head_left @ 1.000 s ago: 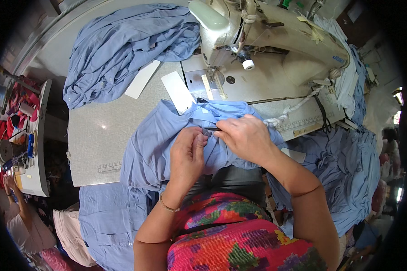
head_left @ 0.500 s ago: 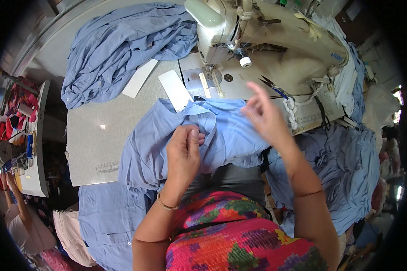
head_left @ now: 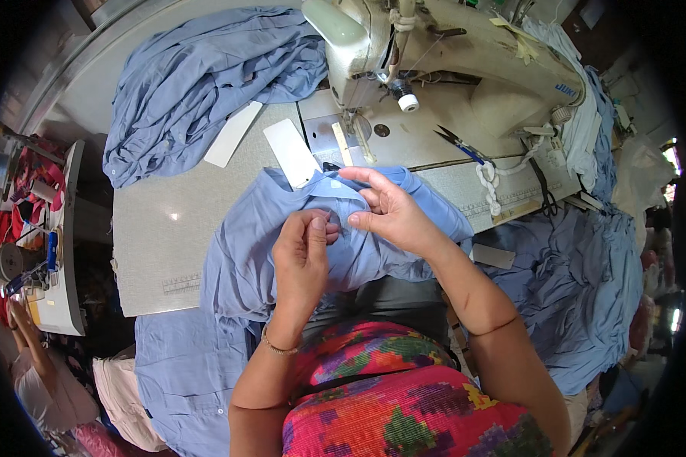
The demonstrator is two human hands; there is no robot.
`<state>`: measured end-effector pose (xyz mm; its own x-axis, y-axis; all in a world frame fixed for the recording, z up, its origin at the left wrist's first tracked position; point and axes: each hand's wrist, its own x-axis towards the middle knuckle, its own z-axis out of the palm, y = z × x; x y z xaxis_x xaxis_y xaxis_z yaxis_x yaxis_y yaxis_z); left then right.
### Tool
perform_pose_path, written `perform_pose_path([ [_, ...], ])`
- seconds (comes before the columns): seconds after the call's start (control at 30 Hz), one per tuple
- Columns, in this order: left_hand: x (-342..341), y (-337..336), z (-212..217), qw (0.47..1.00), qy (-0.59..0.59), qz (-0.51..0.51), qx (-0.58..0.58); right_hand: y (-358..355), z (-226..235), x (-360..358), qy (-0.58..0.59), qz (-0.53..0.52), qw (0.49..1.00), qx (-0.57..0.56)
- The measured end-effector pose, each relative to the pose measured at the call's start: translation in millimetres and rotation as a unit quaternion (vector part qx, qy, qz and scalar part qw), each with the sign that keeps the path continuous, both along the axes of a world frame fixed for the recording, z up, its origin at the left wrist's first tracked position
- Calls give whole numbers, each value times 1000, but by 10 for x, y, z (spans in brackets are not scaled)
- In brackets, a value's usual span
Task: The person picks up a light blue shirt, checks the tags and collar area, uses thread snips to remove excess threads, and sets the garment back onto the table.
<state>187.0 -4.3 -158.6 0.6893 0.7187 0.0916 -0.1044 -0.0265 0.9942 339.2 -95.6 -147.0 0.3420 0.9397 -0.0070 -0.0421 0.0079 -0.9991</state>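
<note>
Cloth (head_left: 240, 247), light blue, thin and softly creased, is draped beneath the left hand (head_left: 300, 247) and the right hand (head_left: 392, 215). The left is curled, thumb against bent fingers; whether any cloth is pinched there cannot be told. The right is held half open, thumb and forefinger parted, near a folded band (head_left: 349, 201). Beyond them, a smooth white oblong tag (head_left: 290, 151) is laid; slim, pointed scissors (head_left: 466, 148) are set past the right hand, near looped white cord (head_left: 488, 186).
</note>
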Motion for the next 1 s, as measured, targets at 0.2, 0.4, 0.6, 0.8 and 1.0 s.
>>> perform_pose_path([
  [0.2, -51, 8, -38, 999, -9, -18, 25, 14, 80, 9, 84, 23, 996, -15],
  [0.4, -74, 34, -30, 993, 21, -39, 112, -10, 120, 50, 136, 52, 989, -18],
  [0.6, -30, -19, 70, 995, 21, -15, 99, -3, 99, 37, 139, 59, 988, 0],
  [0.8, -16, -28, 77, 991, 46, -11, 129, -8, 88, 33, 124, 64, 990, 5],
  [1.0, -13, 0, 43, 991, 49, -13, 128, -4, 64, 32, 122, 63, 990, 3],
])
